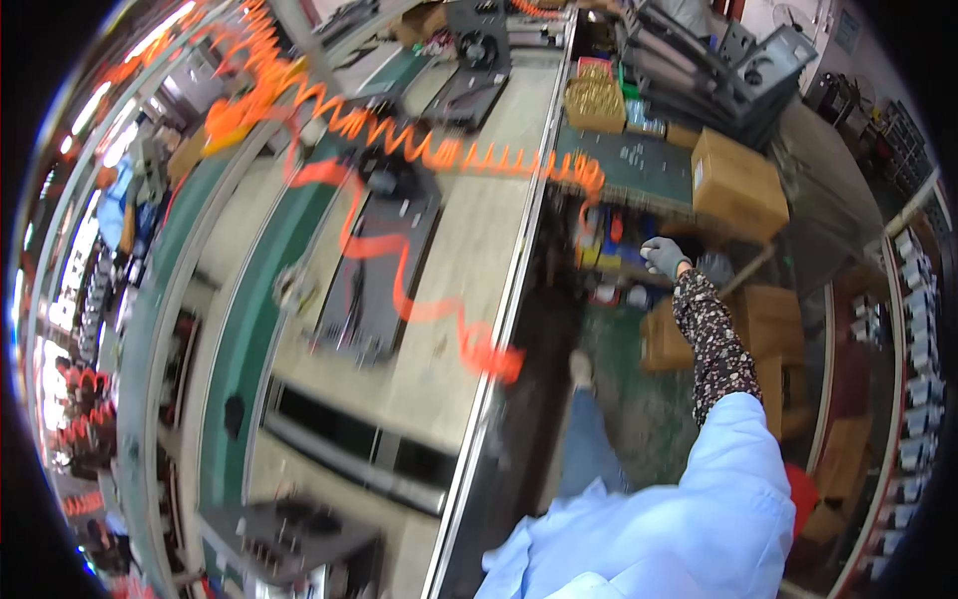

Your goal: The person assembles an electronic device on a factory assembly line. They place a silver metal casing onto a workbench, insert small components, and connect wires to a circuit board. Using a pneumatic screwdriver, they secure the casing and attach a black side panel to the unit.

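Note:
My right hand point(664, 257), in a grey glove with pale fingertips, reaches out past the near side of the line. Its fingers are curled in, and whatever may be inside them is hidden. A dark flowered sleeve covers the forearm, below a light blue shirt. Beyond the hand lie small red, blue and yellow items point(604, 240) under a green-topped bench point(639, 165). A cardboard box point(736, 185) sits at the bench's right end, above and right of the hand. My left hand is out of view.
A long assembly line point(429, 364) runs along my left, carrying dark flat panels point(379, 270). An orange coiled hose point(439, 152) hangs across it. On the bench stands an open box of brass-coloured small parts point(595, 100). More cartons point(768, 324) stack at right, beside a rack point(913, 349).

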